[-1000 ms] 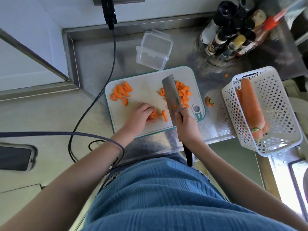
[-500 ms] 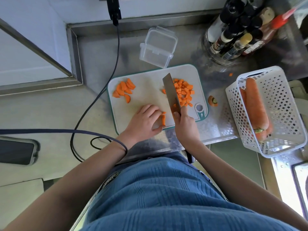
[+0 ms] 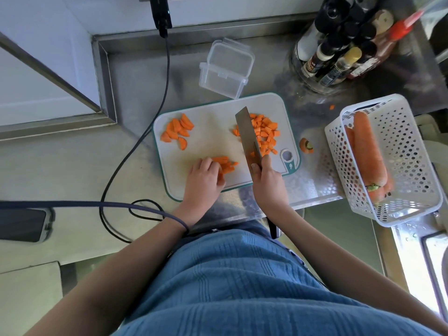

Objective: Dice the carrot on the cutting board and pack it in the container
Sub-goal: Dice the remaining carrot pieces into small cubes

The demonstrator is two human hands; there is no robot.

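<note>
A white cutting board [image 3: 213,132] with a teal rim lies on the steel counter. Carrot slices [image 3: 178,130] sit at its far left, and a pile of diced carrot [image 3: 265,134] at its right. My left hand [image 3: 202,180] presses curled fingers on a small stack of carrot strips [image 3: 226,164] near the front edge. My right hand [image 3: 266,183] grips a cleaver [image 3: 247,134] whose blade stands between the strips and the diced pile. A clear plastic container [image 3: 224,69] stands open behind the board.
A white perforated basket [image 3: 409,151] with whole carrots [image 3: 367,151] sits at the right. A carrot top [image 3: 306,146] lies beside the board. Bottles [image 3: 339,44] stand at the back right. A black cable [image 3: 135,146] runs along the left, with a phone [image 3: 23,225] nearby.
The cleaver has shifted right, away from the strips, toward the diced pile. My left hand has slid left on the strips, baring more of them.
</note>
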